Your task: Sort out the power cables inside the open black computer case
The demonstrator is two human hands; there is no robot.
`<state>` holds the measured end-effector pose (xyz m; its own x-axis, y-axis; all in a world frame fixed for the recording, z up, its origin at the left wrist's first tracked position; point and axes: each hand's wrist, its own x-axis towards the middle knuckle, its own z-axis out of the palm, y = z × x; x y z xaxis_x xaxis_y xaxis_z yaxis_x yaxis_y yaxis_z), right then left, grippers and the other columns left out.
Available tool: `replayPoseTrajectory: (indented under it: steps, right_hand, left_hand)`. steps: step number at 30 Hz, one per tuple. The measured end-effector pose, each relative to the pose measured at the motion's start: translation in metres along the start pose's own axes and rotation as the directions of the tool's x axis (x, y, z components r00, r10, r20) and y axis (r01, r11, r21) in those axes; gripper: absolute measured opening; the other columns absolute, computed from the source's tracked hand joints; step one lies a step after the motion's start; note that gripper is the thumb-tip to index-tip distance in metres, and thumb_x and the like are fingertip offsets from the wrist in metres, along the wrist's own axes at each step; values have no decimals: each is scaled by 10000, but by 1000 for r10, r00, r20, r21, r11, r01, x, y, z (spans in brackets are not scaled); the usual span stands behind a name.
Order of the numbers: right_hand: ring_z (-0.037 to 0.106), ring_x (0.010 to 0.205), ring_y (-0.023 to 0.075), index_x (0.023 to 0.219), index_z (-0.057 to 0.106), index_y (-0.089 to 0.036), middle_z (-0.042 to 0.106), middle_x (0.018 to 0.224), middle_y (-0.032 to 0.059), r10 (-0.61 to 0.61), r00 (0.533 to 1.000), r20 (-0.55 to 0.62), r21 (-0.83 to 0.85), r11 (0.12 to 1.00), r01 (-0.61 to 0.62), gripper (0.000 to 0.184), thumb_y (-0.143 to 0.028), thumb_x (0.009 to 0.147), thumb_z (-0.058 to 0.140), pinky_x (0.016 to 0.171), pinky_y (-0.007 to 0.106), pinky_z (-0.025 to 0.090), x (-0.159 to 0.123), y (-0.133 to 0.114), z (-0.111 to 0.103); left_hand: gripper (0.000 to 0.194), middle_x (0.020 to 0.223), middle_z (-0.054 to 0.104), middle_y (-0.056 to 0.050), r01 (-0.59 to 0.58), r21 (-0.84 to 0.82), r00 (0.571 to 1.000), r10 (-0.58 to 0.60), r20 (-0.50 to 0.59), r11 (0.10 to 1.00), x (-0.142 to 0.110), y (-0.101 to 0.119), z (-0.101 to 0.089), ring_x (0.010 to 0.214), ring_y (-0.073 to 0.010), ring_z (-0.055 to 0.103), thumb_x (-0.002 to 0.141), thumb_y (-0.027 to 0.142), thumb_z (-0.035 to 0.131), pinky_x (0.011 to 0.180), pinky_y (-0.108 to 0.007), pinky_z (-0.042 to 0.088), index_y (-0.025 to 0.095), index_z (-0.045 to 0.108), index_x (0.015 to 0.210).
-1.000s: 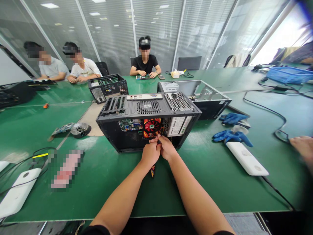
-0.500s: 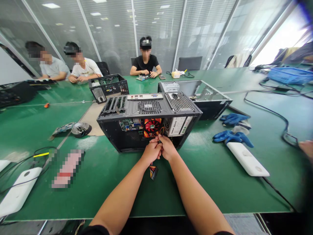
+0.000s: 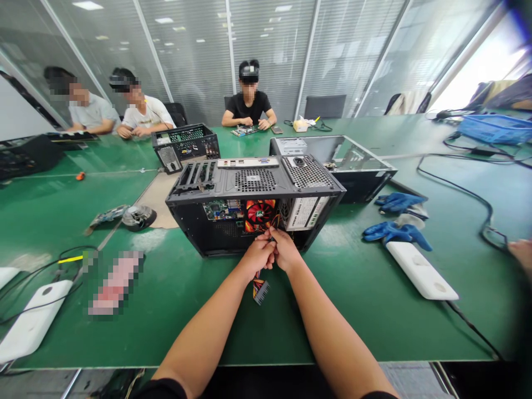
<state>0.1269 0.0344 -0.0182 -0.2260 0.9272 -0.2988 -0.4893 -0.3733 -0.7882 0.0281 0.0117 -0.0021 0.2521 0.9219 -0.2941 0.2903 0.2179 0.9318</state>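
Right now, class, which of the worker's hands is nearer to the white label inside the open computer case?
Right. In the picture, the right hand is just below and left of the white label; the left hand is farther left, beyond the right hand.

The fan [image 3: 260, 213] is red, the case [image 3: 254, 194] dark grey, the table [image 3: 353, 310] green.

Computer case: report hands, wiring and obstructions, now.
Left hand and right hand together, gripping wires at the computer case's open side. Connector loose below the hands. Blue gloves off to the right, out of the way.
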Motion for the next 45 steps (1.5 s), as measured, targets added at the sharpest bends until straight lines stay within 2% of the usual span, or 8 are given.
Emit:
replayPoseTrajectory:
  steps: [3,8,14,23,30,33,40,45]
  right_hand:
    - [476,251,125,830,497,-215,721,756,16,1,1000,1,2,1000,-1,275,-455,805,628,218,285,399,-1,-1,1]
    - [455,276,109,793,523,-210,713,720,25,-87,996,-36,-52,995,85,267,-447,794,644,224,255,340,5,4,0]
    - [625,542,155,720,545,-201,686,637,27,-173,983,-65,-39,985,171,298,-449,736,708,416,232,467,10,8,-1]
    - [447,289,116,762,541,-214,699,662,12,-107,992,-66,-71,992,103,305,-478,738,691,255,265,325,6,5,1]
    - [691,734,209,709,561,-203,711,663,42,-175,984,-47,-16,985,174,320,-475,708,730,697,315,537,11,8,-1]
    - [684,702,198,709,562,-203,711,662,37,-174,984,-41,-4,985,174,294,-453,734,714,685,313,540,10,8,-1]
    - [581,441,160,772,554,-212,717,716,44,-100,994,-39,-31,995,99,242,-433,804,646,344,264,406,8,6,-3]
    - [679,648,190,719,556,-206,705,662,36,-174,985,-14,13,985,175,297,-463,762,698,617,303,537,10,8,-2]
  left_hand:
    - [304,490,505,48,-5,-27,1000,4,-14,1000,1,-2,-1,349,-59,474,942,287,399,380,-161,362,140,533,713]
    - [261,549,568,24,-74,262,986,109,-125,962,1,-7,-1,380,-72,535,915,226,415,418,-171,419,142,593,742]
    - [260,646,636,-11,-96,453,969,187,-162,886,-1,-8,0,449,-104,598,926,239,409,504,-201,481,154,642,848]
    - [279,601,617,9,-98,389,984,148,-99,916,0,-8,-3,397,-92,566,930,223,374,448,-187,458,146,641,912]
    - [239,893,717,-103,-94,695,926,319,-202,713,-2,-6,1,810,-234,706,918,246,435,762,-317,535,162,657,951]
    - [239,893,718,-99,-91,682,933,301,-196,726,-2,-5,1,803,-226,706,923,251,436,773,-312,534,167,656,966]
    - [303,641,650,-12,-105,429,984,157,-89,897,-2,-6,-4,424,-106,589,952,246,356,491,-205,481,150,639,905]
    - [248,846,715,-85,-73,632,956,235,-177,772,-3,-3,0,735,-202,702,930,254,422,727,-286,537,166,649,974]
